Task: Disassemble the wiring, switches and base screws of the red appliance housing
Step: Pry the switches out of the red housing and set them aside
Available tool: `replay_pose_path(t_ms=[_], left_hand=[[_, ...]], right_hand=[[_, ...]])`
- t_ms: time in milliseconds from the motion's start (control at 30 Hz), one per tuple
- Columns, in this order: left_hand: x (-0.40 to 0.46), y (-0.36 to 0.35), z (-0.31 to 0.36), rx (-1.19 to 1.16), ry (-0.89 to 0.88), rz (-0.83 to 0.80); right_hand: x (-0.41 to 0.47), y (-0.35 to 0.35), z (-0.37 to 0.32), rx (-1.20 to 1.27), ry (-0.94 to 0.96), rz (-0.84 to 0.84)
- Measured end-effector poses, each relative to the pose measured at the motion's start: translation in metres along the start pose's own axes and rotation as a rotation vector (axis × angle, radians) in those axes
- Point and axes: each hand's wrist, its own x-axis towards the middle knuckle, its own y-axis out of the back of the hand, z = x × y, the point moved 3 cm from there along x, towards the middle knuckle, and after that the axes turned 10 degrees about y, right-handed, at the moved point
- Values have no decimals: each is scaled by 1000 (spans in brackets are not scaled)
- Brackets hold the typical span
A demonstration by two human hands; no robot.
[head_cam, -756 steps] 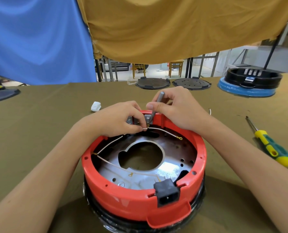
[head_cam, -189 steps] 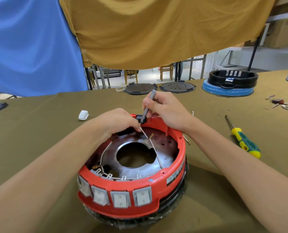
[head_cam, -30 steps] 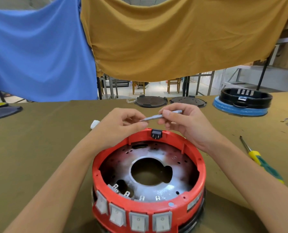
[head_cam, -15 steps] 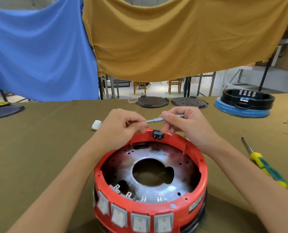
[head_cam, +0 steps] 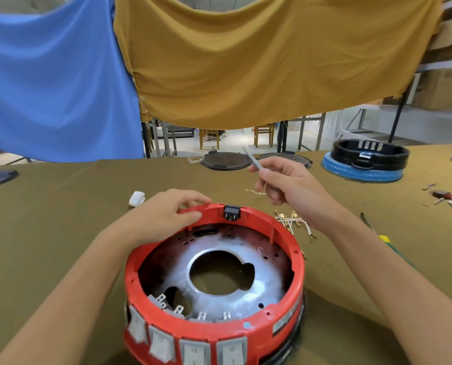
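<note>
The red housing (head_cam: 214, 283) sits near-centre on the olive table (head_cam: 48, 206), switches (head_cam: 193, 349) facing near. Left hand (head_cam: 164, 216) rests relaxed on its far-left rim, fingers loose; right hand (head_cam: 288, 185) pinches a thin grey tool (head_cam: 253, 160) above the loose wires (head_cam: 293, 222) lying right of it.
</note>
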Motion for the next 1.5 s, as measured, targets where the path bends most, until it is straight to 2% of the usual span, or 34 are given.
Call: replay_pose_path(t_ms=[100,267,400,533,700,800,1100,1500], left_hand=[[-2,5,2,98,6,-1],[-8,11,6,270,32,-51],[-9,3,17,124,-72,-116],[-4,7,5,30,-49,-117],[2,-2,-4,23,-73,-129],[3,-5,-6,-34,-80,-171],[3,-7,-8,-23,-55,-212],[1,-6,-4,-16,-71,-189]], right_hand=[[-3,-9,8,-149,-93,-66],[-8,-32,8,-337,-40,-189],[-8,-38,8,-307,-27,-229],[-2,-43,1,-241,-14,-326],[13,-76,-10,-695,96,-543],[12,-88,-4,-777,94,-628],[11,-90,-1,-722,90,-637],[13,-85,2,-607,81,-549]])
